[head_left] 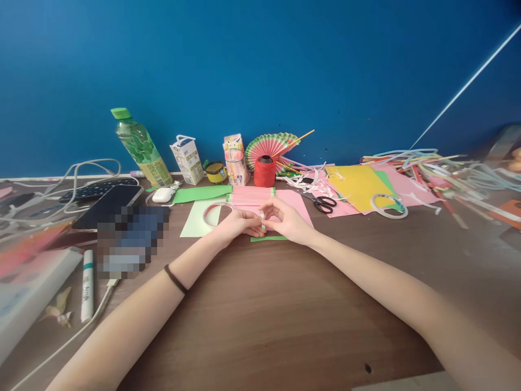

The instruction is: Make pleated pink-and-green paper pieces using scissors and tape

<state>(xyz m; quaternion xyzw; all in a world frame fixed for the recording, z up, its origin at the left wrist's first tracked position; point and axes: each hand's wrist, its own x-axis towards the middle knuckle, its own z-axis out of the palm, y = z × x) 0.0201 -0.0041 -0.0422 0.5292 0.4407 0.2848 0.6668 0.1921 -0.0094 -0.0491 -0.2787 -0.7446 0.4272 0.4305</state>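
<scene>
My left hand and my right hand meet at the middle of the desk, fingertips pinched on a small white-and-green strip. Its exact material is too small to make out. Beneath and behind the hands lie a pink paper sheet and a pale green sheet. A roll of tape rests beside my left hand. Pleated pink paper with green edges lies just beyond the fingers. A narrow green paper strip shows below them.
Black scissors, paper scraps, yellow paper and another tape roll lie right. Behind stand a red container, a folded fan, cartons and a bottle. Phone, cables and marker occupy the left.
</scene>
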